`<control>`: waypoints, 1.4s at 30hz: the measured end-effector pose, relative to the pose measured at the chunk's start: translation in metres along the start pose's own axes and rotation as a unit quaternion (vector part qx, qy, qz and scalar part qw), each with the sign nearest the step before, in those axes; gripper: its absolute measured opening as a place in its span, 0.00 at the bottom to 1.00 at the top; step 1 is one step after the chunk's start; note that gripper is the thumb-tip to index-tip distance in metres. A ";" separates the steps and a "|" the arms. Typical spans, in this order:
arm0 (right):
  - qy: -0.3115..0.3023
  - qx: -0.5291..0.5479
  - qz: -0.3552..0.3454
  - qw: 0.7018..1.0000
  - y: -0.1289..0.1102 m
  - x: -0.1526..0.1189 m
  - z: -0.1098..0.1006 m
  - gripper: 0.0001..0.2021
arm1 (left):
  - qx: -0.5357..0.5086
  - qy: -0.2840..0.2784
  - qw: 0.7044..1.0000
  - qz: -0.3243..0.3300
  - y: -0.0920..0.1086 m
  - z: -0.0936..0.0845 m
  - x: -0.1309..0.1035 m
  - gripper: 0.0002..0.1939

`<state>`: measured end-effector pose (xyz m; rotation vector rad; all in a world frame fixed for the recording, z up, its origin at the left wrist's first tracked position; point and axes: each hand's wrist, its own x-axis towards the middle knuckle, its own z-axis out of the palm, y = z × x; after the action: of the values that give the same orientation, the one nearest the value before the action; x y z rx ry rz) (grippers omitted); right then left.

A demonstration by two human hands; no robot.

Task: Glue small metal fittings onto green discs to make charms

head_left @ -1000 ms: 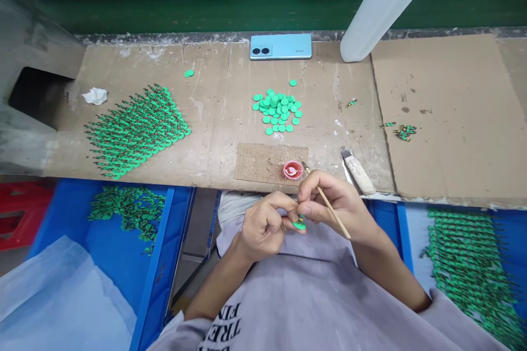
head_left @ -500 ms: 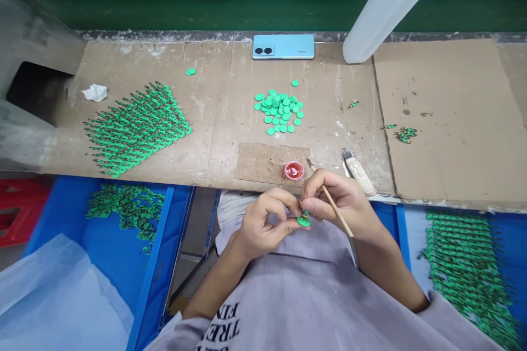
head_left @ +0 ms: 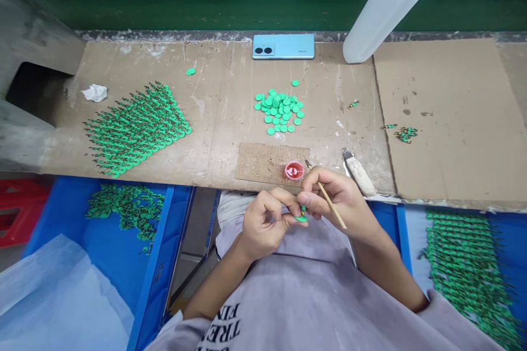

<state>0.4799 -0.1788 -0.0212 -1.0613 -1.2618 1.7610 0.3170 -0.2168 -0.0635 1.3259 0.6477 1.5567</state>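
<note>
Between thumb and fingers, my left hand [head_left: 269, 219] pinches a green disc [head_left: 301, 219] with a small green and gold figure standing on it. My right hand [head_left: 335, 197] is closed around a thin wooden brush [head_left: 332, 205], its dark tip pointing up and left; the fingertips touch the figure's top. Just beyond my hands, a small cup of red liquid [head_left: 294, 170] sits on a brown board [head_left: 263, 162]. Loose green discs [head_left: 282, 107] lie further back. Rows of assembled green pieces [head_left: 138, 129] stand at the left of the table.
A blue phone [head_left: 284, 47] and a tall white container [head_left: 389, 8] stand at the back. A cutter [head_left: 359, 173] lies right of my hands, small green figures [head_left: 406, 134] beyond it. Blue bins [head_left: 158, 263] with green pieces flank me.
My right hand has shifted slightly left, and the brush has moved with it. The green disc in my left hand has tilted and is seen more edge-on.
</note>
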 end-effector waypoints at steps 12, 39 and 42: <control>-0.025 -0.034 -0.058 0.997 0.000 0.000 0.001 0.17 | -0.041 0.027 0.999 -0.014 0.001 0.006 0.001 0.26; 0.057 -0.091 -0.110 0.988 0.012 -0.010 -0.003 0.11 | 0.038 -0.004 0.999 -0.012 0.004 -0.005 -0.008 0.13; 0.146 -0.167 -0.131 0.966 0.019 -0.025 -0.018 0.09 | 0.111 0.075 0.991 0.011 0.009 -0.031 0.006 0.06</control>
<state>0.5047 -0.1989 -0.0373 -1.2239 -1.4629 1.1699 0.2850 -0.2091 -0.0615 1.3890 0.9252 1.6508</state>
